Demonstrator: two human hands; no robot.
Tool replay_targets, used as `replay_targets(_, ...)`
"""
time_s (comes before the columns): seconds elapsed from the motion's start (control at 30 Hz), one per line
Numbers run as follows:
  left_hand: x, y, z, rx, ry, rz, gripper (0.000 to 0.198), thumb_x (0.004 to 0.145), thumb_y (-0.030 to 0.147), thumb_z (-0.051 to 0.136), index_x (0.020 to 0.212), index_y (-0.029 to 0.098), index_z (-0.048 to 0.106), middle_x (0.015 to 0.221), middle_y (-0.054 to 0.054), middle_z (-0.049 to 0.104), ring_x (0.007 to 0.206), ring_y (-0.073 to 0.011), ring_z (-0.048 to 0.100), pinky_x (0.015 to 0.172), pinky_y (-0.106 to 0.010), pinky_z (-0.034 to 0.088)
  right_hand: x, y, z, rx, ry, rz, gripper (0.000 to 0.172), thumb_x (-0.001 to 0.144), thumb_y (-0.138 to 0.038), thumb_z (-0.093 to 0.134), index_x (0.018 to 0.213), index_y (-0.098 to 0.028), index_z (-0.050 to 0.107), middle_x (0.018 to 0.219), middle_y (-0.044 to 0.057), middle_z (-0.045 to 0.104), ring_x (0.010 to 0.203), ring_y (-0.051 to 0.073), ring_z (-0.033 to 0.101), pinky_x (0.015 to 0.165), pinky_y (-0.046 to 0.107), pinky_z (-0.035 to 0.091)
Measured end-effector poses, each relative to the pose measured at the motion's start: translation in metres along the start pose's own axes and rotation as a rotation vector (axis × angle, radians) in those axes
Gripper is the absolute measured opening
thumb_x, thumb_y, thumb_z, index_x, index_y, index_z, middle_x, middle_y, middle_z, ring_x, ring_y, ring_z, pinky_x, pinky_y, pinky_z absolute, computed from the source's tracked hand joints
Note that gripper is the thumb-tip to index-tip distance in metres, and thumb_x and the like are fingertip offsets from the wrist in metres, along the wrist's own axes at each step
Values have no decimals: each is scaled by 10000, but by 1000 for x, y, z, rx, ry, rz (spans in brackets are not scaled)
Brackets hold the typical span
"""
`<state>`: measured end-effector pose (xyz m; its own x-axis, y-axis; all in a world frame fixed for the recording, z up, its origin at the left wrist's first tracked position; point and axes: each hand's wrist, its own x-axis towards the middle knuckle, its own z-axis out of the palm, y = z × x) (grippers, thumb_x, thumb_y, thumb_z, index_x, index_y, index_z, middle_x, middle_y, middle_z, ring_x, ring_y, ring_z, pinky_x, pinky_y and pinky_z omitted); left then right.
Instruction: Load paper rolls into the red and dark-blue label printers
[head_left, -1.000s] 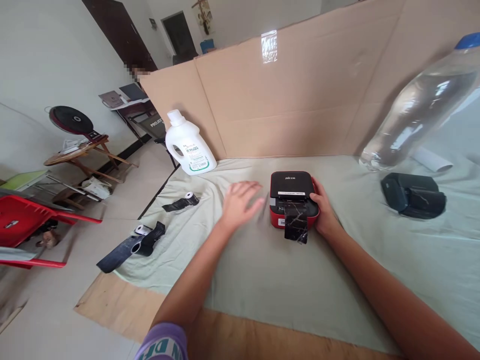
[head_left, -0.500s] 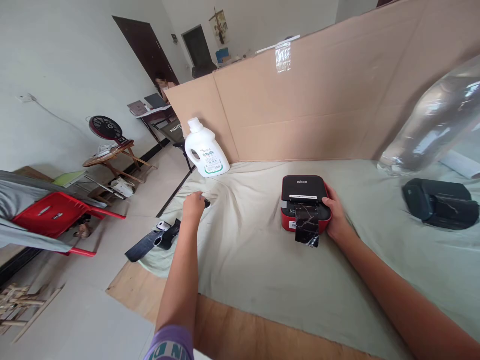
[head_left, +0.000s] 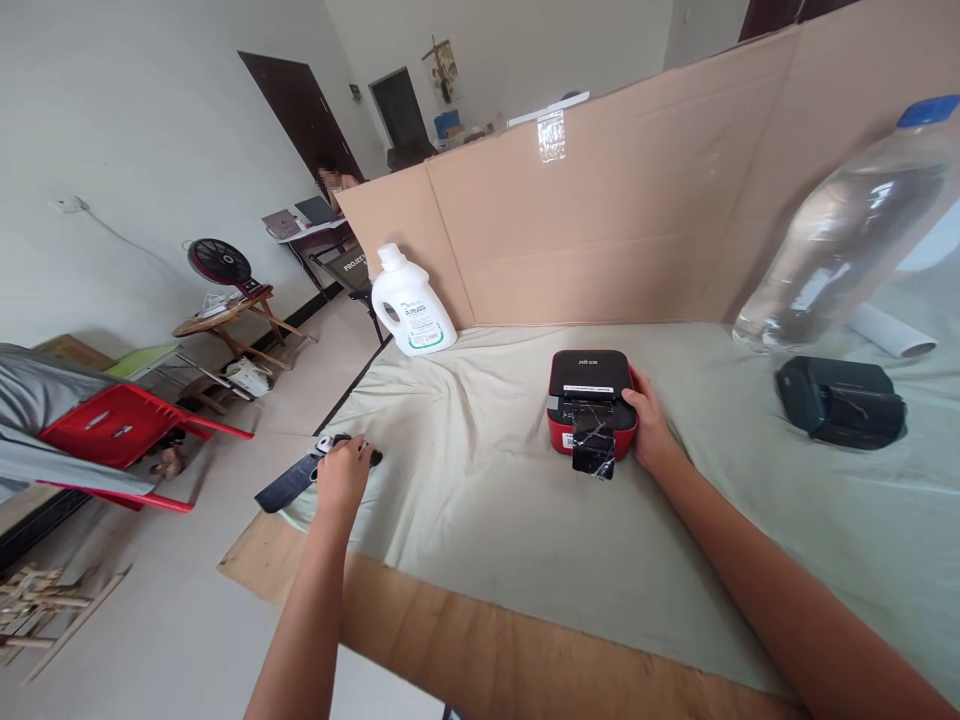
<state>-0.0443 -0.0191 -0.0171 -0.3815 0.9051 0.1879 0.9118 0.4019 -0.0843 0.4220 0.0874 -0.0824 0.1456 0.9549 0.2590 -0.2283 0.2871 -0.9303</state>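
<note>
My right hand (head_left: 652, 418) grips the right side of a red and black label printer (head_left: 592, 365), thumb on top. A black marbled strip (head_left: 594, 440) hangs from the printer's front. My left hand (head_left: 345, 475) is closed at the left edge of the cloth. A small dark thing (head_left: 376, 457) shows at its fingertips; its kind is unclear. Partly hidden behind this hand are a black roll and a small white object (head_left: 324, 443). A flat black strip (head_left: 281, 487) lies to the hand's left.
A white detergent bottle (head_left: 414, 305) and a large clear bottle with a blue cap (head_left: 825, 240) stand before a cardboard screen (head_left: 592, 230). At right lie a black device (head_left: 840, 402) and a white paper tube (head_left: 892, 332). Bare wood (head_left: 465, 635) edges the pale cloth (head_left: 487, 520).
My left hand has moved left and toward me, over the black roll, with the small dark thing at its fingertips. My right hand keeps hold of the printer. The view has shifted slightly right.
</note>
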Motion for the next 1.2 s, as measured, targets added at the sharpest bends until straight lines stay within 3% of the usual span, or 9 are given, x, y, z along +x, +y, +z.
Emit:
replay_targets(0.13, -5, -2, 6, -56, -31, -31, 472, 952, 334, 478, 1375, 147, 569, 1267, -173, 662, 1158, -338, 600, 918, -410, 451, 0, -2, 1, 33, 7, 11, 499, 847, -418, 595, 1340, -352, 555, 1444, -22, 567, 1373, 260, 491, 1169, 463, 387)
replay_targets(0.2, -10, 7, 2, -53, 31, -49, 464, 938, 313, 508, 1376, 173, 571, 1355, -178, 615, 1257, -368, 525, 996, -487, 406, 0, -3, 1, 50, 12, 22, 498, 841, -412, 605, 1332, -344, 563, 1442, -16, 569, 1372, 262, 492, 1179, 470, 372)
replay_targets(0.33, -20, 70, -7, -377, 147, 82, 453, 925, 343, 555, 1358, 215, 590, 1472, -139, 531, 1328, -344, 464, 1076, -485, 357, 0, -3, 0, 50, 17, 45, 498, 837, -421, 609, 1327, -343, 566, 1437, -8, 573, 1373, 277, 488, 1175, 483, 371)
replay_targets(0.47, -26, 181, -16, -1123, -166, 278, 373, 887, 417, 616, 1196, 224, 695, 1151, -97, 716, 938, -218, 659, 811, -302, 491, 1, -2, 1, 69, 12, 43, 504, 818, -412, 619, 1315, -342, 571, 1432, -9, 577, 1368, 276, 492, 1174, 486, 368)
replay_targets(0.57, -22, 249, -29, -1404, -494, 293, 485, 865, 463, 628, 1275, 205, 652, 862, -45, 696, 587, -121, 553, 590, -250, 431, 2, -3, 2, 77, 22, 27, 536, 792, -419, 633, 1315, -321, 565, 1422, -2, 586, 1360, 268, 501, 1182, 507, 349)
replay_targets(0.63, -18, 273, -36, -1484, -636, 228, 512, 850, 447, 632, 1296, 197, 631, 719, -1, 624, 500, -90, 463, 516, -228, 360, 2, -4, 3, 88, 16, 22, 549, 788, -425, 639, 1319, -308, 559, 1420, 7, 589, 1361, 265, 500, 1185, 508, 343)
replay_targets(0.83, -6, 279, -25, -1565, -805, 154, 528, 784, 416, 640, 1294, 298, 570, 659, 55, 483, 480, -71, 409, 444, -178, 239, 0, -6, -1, 133, -61, 30, 510, 839, -407, 601, 1337, -310, 547, 1478, 5, 536, 1404, 247, 449, 1204, 472, 320)
replay_targets(1.03, -9, 280, -15, -1628, -861, 137, 536, 779, 400, 633, 1297, 303, 538, 608, 74, 412, 466, -70, 364, 438, -179, 222, 4, -4, -3, 66, -6, 22, 539, 755, -306, 580, 1294, -309, 574, 1433, 1, 572, 1384, 265, 466, 1178, 481, 356)
replay_targets(1.2, -12, 284, -18, -1636, -832, 94, 511, 782, 366, 629, 1285, 305, 564, 634, 63, 492, 474, -69, 401, 451, -187, 241, 4, -2, -1, 42, 3, 12, 539, 760, -314, 572, 1299, -315, 575, 1433, -3, 575, 1378, 266, 479, 1168, 480, 372)
